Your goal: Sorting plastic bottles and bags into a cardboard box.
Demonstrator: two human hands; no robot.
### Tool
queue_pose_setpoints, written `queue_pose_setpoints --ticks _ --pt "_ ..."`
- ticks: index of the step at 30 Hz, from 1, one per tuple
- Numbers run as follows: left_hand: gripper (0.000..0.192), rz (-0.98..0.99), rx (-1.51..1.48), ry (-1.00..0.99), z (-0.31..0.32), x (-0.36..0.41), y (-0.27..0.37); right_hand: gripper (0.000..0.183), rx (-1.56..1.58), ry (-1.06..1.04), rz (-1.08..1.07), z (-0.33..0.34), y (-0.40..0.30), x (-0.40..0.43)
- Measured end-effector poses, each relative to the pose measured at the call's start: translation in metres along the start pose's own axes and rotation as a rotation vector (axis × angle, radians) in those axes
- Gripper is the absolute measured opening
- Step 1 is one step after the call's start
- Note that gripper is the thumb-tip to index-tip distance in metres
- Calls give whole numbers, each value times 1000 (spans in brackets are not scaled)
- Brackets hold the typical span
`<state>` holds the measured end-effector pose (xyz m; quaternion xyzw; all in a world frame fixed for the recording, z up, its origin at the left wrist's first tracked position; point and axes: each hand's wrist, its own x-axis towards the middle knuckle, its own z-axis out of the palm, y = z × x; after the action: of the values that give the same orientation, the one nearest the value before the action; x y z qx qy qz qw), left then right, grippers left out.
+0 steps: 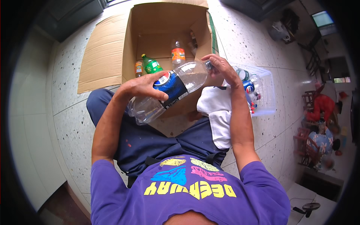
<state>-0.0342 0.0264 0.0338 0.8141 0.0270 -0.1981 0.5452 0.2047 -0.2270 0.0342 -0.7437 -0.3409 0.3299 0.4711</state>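
Observation:
A large clear plastic Pepsi bottle point(194, 76) with a blue and black label lies slantwise across my lap, its neck up to the right. My left hand point(146, 87) grips it around the label, thumb on the near side. At the neck, the fingers of my right hand point(220, 67) close on the dark cap point(208, 65). Behind the bottle stands an open cardboard box point(166, 19). Inside it I see a green bottle point(152, 64), a clear bottle with an orange label point(178, 53) and a small orange-labelled bottle point(138, 68). A white cloth point(216, 112) drapes over my right thigh.
Right of my knee, a clear plastic basket point(268, 92) holds several bottles and red caps. One box flap point(104, 53) spreads left over the speckled tile floor point(70, 84). Far right, people point(322, 135) sit by wooden chairs; a fan point(310, 206) stands lower right.

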Motion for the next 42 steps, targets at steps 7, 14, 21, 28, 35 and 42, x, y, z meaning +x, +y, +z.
queue_pose_setpoints --ticks 7,14,21,28,35,42 --pt "115 60 36 -2 2 2 -5 68 -109 -234 280 -23 2 -2" --pt "109 25 -41 13 1 -2 1 52 56 -68 -41 -14 10 0" --pt "113 42 44 -4 4 1 -3 48 0 -45 27 -10 18 2" --pt "110 43 175 31 15 3 7 56 -131 -78 80 -12 14 6" --pt "109 108 548 344 22 6 14 63 -45 66 15 -13 24 11" --pt "111 178 626 492 23 13 7 60 18 169 -77 -8 13 9"
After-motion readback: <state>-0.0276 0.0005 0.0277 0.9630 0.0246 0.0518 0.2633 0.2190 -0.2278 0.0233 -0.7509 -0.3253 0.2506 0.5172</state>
